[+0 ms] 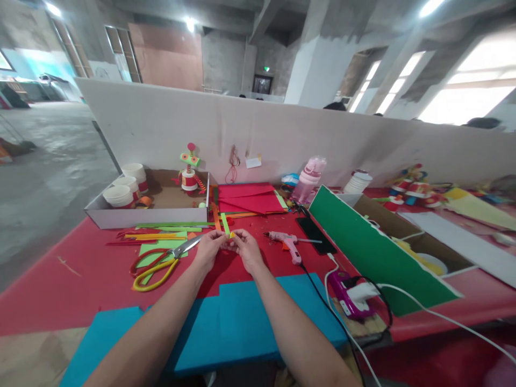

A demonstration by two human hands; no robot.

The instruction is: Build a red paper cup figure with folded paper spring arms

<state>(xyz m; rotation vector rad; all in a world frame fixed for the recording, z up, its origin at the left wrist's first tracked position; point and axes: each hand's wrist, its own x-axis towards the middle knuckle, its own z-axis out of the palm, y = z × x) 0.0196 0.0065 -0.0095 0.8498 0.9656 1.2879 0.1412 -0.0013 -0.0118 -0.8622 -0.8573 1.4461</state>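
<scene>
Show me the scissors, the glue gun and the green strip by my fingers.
Scissors (176,254): head view, near the pivot.
Glue gun (287,238): head view, on the pink body.
Green strip (225,223): head view, on its visible length.

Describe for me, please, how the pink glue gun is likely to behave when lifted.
The pink glue gun should feel stiff, as its body looks like molded plastic. Its black cord trails toward the near edge, so it may tug when lifted. The pale stick jutting from its back may catch on the phone, over which it reaches.
</scene>
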